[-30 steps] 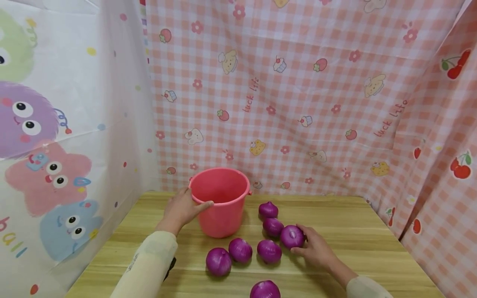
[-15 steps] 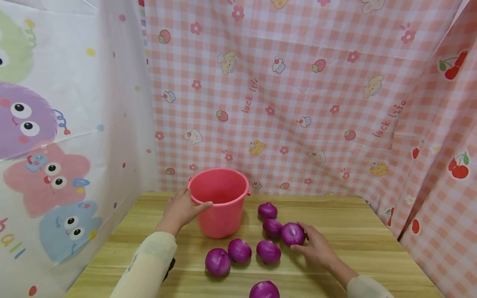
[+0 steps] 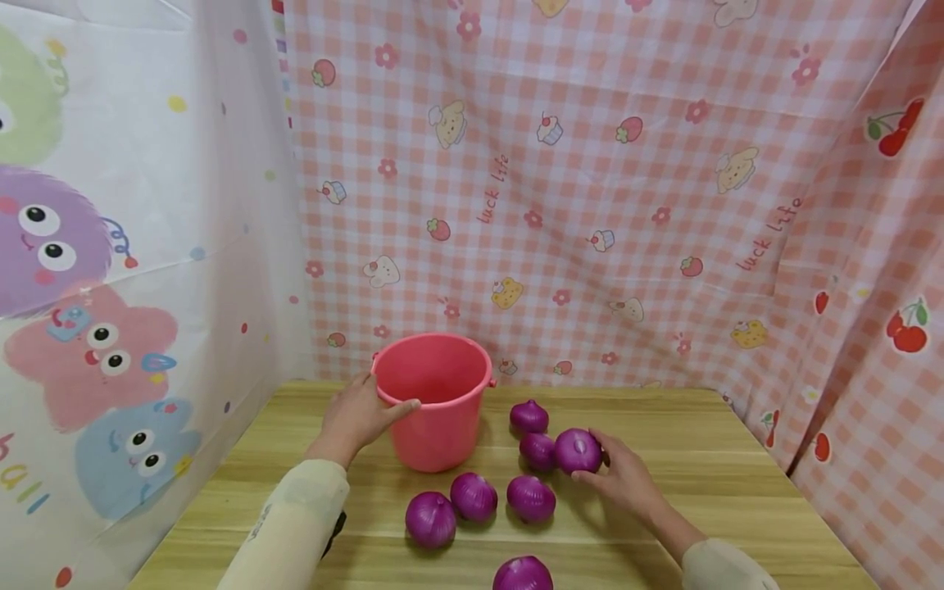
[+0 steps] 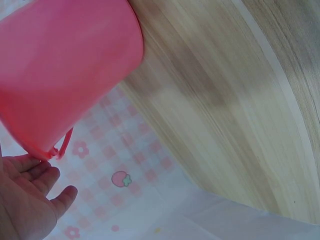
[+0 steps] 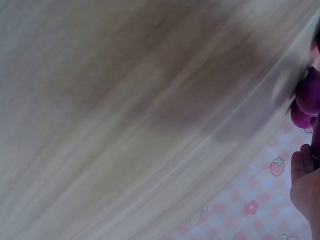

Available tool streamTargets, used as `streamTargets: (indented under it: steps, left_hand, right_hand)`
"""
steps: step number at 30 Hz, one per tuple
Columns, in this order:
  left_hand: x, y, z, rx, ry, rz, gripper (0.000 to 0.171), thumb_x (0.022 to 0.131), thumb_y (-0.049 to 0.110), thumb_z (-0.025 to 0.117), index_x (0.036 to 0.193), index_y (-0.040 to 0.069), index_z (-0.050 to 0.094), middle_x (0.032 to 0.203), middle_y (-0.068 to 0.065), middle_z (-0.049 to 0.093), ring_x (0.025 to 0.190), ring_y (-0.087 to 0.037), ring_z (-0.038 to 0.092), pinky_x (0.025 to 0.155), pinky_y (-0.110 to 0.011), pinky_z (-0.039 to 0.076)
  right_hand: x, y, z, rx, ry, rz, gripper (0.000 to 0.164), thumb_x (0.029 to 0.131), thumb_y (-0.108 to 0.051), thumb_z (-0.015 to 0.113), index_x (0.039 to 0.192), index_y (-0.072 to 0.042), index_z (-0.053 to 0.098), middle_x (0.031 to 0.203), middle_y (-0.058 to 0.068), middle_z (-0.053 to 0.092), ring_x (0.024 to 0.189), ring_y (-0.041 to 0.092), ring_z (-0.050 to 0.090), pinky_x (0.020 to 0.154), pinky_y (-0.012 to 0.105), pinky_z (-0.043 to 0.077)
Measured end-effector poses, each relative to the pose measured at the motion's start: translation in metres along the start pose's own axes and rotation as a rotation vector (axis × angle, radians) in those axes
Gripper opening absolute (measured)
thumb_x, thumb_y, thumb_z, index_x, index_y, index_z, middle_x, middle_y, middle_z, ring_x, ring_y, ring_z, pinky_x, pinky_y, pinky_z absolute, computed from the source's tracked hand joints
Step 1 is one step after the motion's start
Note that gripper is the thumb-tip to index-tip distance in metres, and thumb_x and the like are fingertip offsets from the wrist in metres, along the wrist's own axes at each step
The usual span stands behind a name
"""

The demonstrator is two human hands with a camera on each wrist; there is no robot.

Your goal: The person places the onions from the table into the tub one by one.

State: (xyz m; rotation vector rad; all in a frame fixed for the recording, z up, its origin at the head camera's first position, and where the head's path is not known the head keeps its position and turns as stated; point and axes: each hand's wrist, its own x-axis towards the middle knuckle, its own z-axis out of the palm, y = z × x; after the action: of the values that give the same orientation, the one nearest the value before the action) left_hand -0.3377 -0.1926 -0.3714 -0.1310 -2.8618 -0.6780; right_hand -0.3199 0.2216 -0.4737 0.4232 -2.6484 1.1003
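Observation:
My right hand (image 3: 627, 481) grips a red onion (image 3: 578, 451) from its right side, thumb at the front and fingers behind. This onion overlaps the edge of another red onion (image 3: 537, 451). In the right wrist view the hand (image 5: 306, 192) shows only at the right edge, and its onion is mostly cut off. My left hand (image 3: 359, 418) holds the pink bucket (image 3: 438, 438) at its rim, with the thumb along the front. The left wrist view shows the fingers (image 4: 45, 180) beside the bucket's handle joint. The bucket's visible inside holds nothing; its bottom is hidden.
Several more red onions lie on the wooden table: one at the back (image 3: 528, 417), one in the middle (image 3: 531, 499), two in front of the bucket (image 3: 474, 496), and one at the near edge (image 3: 523, 574). Patterned cloths (image 3: 560, 180) hang behind and at both sides.
The right hand has raised its onion slightly and tilted it. The left hand and the bucket have stayed in place, and the other onions lie as before.

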Motion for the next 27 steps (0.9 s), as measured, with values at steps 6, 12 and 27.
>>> streamTargets:
  steps: [6,12,27]
  left_hand:
    - [0.000,0.000,-0.001,-0.006,0.000,-0.007,0.101,0.079,0.077,0.060,0.151,0.009,0.041,0.147,-0.020,0.044,0.131,-0.042,0.043,0.106,-0.068,0.029]
    - [-0.001,-0.001,-0.001,-0.009,-0.001,-0.007,0.101,0.079,0.077,0.060,0.150,0.008,0.042,0.146,-0.021,0.045,0.131,-0.042,0.043,0.106,-0.068,0.029]
    - [-0.001,0.001,-0.002,-0.012,-0.002,0.004,0.100,0.080,0.076,0.060,0.150,0.008,0.043,0.145,-0.021,0.046,0.130,-0.042,0.043,0.106,-0.067,0.031]
  right_hand:
    - [0.010,-0.008,-0.001,0.002,0.026,-0.012,0.078,0.081,-0.027,0.083,0.139,0.010,0.047,0.130,0.030,0.055,0.111,0.040,0.060,0.091,0.049,0.053]
    - [0.021,-0.022,0.001,0.006,0.037,0.001,0.079,0.083,-0.031,0.082,0.141,0.008,0.046,0.130,0.028,0.056,0.114,0.039,0.059,0.093,0.049,0.052]
    - [0.053,-0.067,0.005,0.069,0.074,0.061,0.081,0.086,-0.038,0.077,0.149,-0.002,0.041,0.129,0.020,0.059,0.117,0.037,0.058,0.096,0.050,0.050]
